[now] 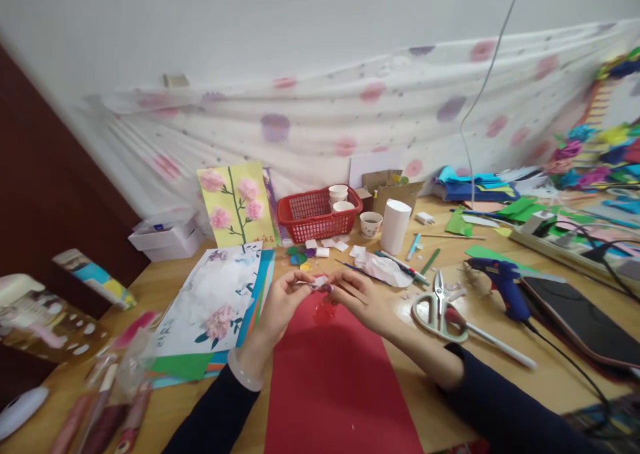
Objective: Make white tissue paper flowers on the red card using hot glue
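My left hand [284, 301] and my right hand [361, 299] meet over the top end of a red paper sheet [335, 387]. Between the fingertips of both is a small whitish and purplish piece [320, 284], too small to make out fully. Both hands are closed in a pinch on it. Just below the fingers, a clear reddish round thing [325, 311] rests on the red sheet. Small coloured discs [299, 257] and white paper scraps [327, 243] lie behind the hands.
A red basket [320, 217] with cups, a white roll [396, 227] and a cup [371, 225] stand behind. Scissors [439, 307], a blue glue gun [505, 287] and a phone [585, 321] lie right; flower pictures [220, 307] lie left.
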